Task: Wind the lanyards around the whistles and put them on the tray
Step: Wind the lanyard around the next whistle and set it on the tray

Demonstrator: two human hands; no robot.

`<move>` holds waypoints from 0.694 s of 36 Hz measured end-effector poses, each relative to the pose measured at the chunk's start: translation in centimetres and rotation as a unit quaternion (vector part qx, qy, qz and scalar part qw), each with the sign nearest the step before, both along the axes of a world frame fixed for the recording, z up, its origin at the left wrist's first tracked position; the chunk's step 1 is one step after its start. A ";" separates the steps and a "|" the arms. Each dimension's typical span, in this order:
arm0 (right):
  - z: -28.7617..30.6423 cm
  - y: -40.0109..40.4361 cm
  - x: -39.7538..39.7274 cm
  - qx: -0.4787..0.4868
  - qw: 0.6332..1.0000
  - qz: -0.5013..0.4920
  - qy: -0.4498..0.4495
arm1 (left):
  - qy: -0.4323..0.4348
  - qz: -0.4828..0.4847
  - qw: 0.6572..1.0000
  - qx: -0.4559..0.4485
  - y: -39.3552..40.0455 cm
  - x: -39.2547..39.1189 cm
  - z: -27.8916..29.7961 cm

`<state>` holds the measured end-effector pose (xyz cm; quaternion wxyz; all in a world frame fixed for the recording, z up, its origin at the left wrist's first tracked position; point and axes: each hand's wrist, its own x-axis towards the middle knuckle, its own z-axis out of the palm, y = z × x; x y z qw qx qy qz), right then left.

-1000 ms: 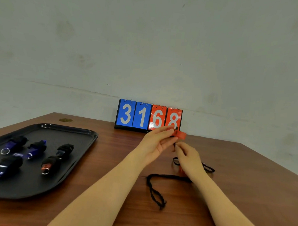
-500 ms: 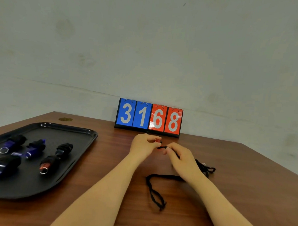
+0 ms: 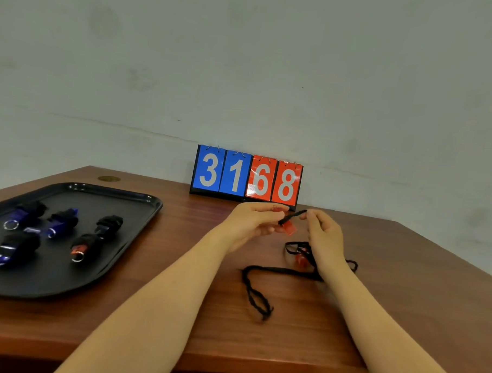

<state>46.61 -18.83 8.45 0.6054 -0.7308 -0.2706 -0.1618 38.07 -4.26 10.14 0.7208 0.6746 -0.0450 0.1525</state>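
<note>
From the head camera, both forearms reach forward over a brown wooden surface (image 3: 177, 310) that meets a pale wall. The left hand (image 3: 253, 222) is raised just in front of a flip scoreboard (image 3: 246, 175) and pinches a red whistle (image 3: 289, 227) between thumb and curled fingers; only the whistle's lower corner shows past the fingertips. The right hand (image 3: 325, 237) is close beside it, its thumb and forefinger pinching a black lanyard (image 3: 293, 216) whose short taut stretch runs from that pinch down to the whistle. Whether any turns already lie round the whistle body cannot be told, since the left fingers cover it. The rest of the lanyard passes under the right wrist and trails onto the surface, ending in a narrow twisted loop near the front edge. Below the right hand a second red whistle (image 3: 302, 259) lies on the surface among loose black cord (image 3: 293, 246), partly hidden by the hand. To the left sits a black tray (image 3: 120, 206) holding several whistles already wrapped in black lanyard: blue ones (image 3: 60, 223) toward its left and middle, a red one (image 3: 83, 248) nearer its right side, metal rings showing on some. The scoreboard reads 3 and 1 on blue cards, 6 and 8 on red.
</note>
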 end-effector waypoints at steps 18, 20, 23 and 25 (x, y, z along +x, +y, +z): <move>-1.5 1.3 -0.9 -0.254 0.954 0.098 -0.126 | -0.037 0.019 0.952 -0.302 -0.6 1.6 -0.1; -1.6 1.2 -0.9 -0.289 0.941 0.098 -0.143 | -0.028 0.063 0.970 -0.231 -0.7 1.8 -0.2; -1.4 1.0 -1.0 -0.309 0.932 0.100 -0.161 | -0.013 0.140 0.984 -0.111 -0.8 1.8 -0.4; -1.3 0.9 -1.2 -0.298 0.935 0.103 -0.165 | -0.019 0.178 0.983 -0.050 -0.6 1.8 -0.6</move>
